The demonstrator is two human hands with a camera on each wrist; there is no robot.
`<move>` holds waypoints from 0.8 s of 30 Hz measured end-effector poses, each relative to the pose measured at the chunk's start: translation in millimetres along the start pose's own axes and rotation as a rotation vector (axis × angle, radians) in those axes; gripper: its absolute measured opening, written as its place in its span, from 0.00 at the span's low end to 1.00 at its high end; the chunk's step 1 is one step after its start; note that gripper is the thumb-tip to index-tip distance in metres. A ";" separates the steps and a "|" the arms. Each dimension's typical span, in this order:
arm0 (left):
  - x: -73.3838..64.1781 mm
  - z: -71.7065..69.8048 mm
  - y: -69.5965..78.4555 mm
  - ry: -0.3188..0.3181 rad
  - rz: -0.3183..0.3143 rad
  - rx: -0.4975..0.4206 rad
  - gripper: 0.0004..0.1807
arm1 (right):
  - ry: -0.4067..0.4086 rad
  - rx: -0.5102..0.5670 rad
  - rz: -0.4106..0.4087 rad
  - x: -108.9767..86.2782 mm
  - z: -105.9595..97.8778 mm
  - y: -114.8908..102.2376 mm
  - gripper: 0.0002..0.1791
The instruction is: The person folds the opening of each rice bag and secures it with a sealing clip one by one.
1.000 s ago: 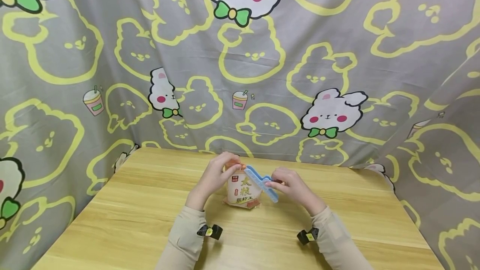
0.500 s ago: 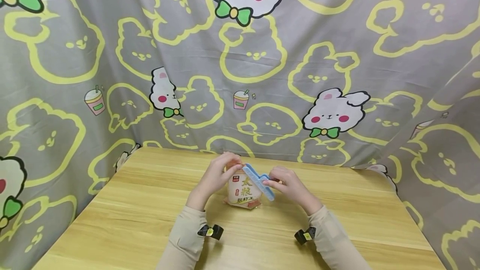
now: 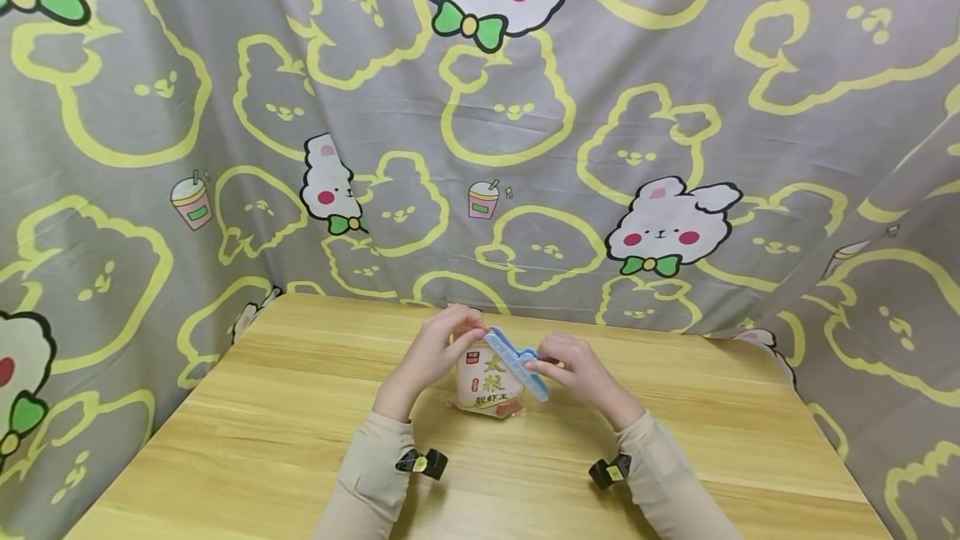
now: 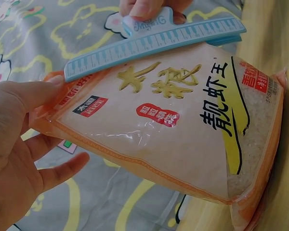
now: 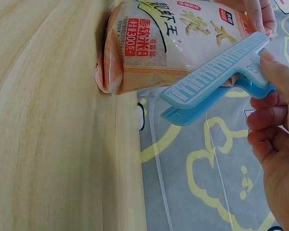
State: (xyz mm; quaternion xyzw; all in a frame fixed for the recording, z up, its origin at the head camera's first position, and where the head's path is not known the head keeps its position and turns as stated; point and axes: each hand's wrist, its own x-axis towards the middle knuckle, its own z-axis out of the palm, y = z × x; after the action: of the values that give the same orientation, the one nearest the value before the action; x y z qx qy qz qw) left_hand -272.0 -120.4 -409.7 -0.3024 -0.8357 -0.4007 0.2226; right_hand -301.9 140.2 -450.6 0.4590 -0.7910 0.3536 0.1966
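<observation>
A small bag of rice [image 3: 487, 386] stands upright on the table, orange-edged with a cream front and gold and black print. My left hand [image 3: 431, 348] pinches its top left corner between thumb and finger. The other left fingers spread loosely behind the bag in the left wrist view. A long light-blue bag clip [image 3: 517, 367] with ruler marks slants across the bag's upper right corner. My right hand [image 3: 581, 367] pinches the clip's handle, thumb in front and fingers behind. In the right wrist view, the clip's [image 5: 214, 72] two bars stand apart at their lower end.
The wooden table [image 3: 262, 407] extends to both sides of the bag. Behind and beside it hangs a grey curtain [image 3: 525, 132] with yellow outlines and rabbit prints. Black cameras [image 3: 431, 463] are strapped to both wrists.
My right hand has moved slightly left with the clip, bringing it further over the bag's upper right corner. In the last half second hardly anything has moved.
</observation>
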 end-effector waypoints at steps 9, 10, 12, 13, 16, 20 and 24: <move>-0.3 -1.4 1.4 -0.005 -0.001 0.011 0.03 | -0.002 0.048 0.007 -0.8 -3.4 -0.5 0.14; -0.2 -1.2 1.3 -0.006 -0.002 0.011 0.03 | 0.001 0.046 0.004 -0.9 -3.9 -0.3 0.14; -0.1 -0.8 0.7 -0.005 0.002 0.013 0.03 | 0.003 0.037 -0.011 -0.8 -4.0 0.2 0.14; -0.1 -0.7 0.6 -0.006 0.003 0.014 0.03 | 0.003 0.033 -0.014 -0.9 -3.8 0.5 0.14; -0.4 -0.7 0.0 -0.008 -0.001 0.016 0.02 | -0.002 0.025 -0.002 -0.9 -2.8 1.2 0.14; -0.6 -1.3 0.1 -0.021 -0.013 0.006 0.02 | -0.007 0.018 0.022 -0.7 -1.5 1.5 0.14; -0.3 -1.2 -0.1 -0.029 -0.007 -0.001 0.03 | -0.007 0.012 0.042 -0.1 -1.6 0.2 0.14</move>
State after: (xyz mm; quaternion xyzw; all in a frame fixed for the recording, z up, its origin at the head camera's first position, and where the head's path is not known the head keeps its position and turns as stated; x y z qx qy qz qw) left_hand -271.7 -121.5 -409.2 -0.3054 -0.8398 -0.3975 0.2087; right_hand -302.1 141.5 -449.7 0.4447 -0.7989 0.3609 0.1836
